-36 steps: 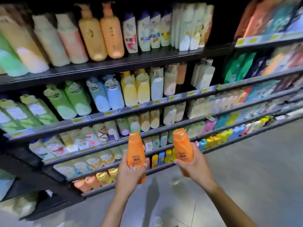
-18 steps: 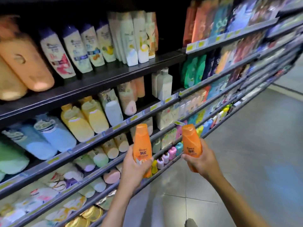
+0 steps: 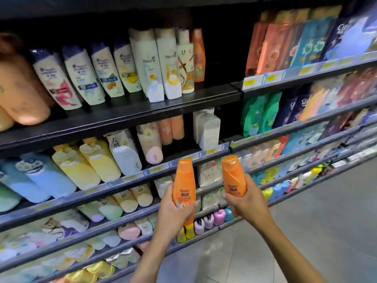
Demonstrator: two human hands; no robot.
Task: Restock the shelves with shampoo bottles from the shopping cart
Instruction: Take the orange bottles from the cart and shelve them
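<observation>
My left hand (image 3: 173, 216) grips an orange shampoo bottle (image 3: 184, 181) by its lower half, cap up. In my right hand (image 3: 247, 201) is a second orange shampoo bottle (image 3: 232, 175), also held upright. Both bottles are in front of the middle shelf rail (image 3: 155, 171). On the shelf above, similar orange bottles (image 3: 171, 129) stand beside a white pump bottle (image 3: 208, 128). One more orange bottle (image 3: 199, 56) stands at the right end of the top shelf (image 3: 142, 109). The shopping cart is out of view.
Stocked shelves fill the left and top: white and blue bottles, yellow and blue bottles, refill pouches to the right, small bottles on the lowest rails. A dark gap lies right of the top shelf's orange bottle. Grey tiled aisle floor (image 3: 326, 221) runs along the right.
My view has shifted right along the shelving and closer in. Both hands have risen a little with their orange bottles, still gripped the same way.
</observation>
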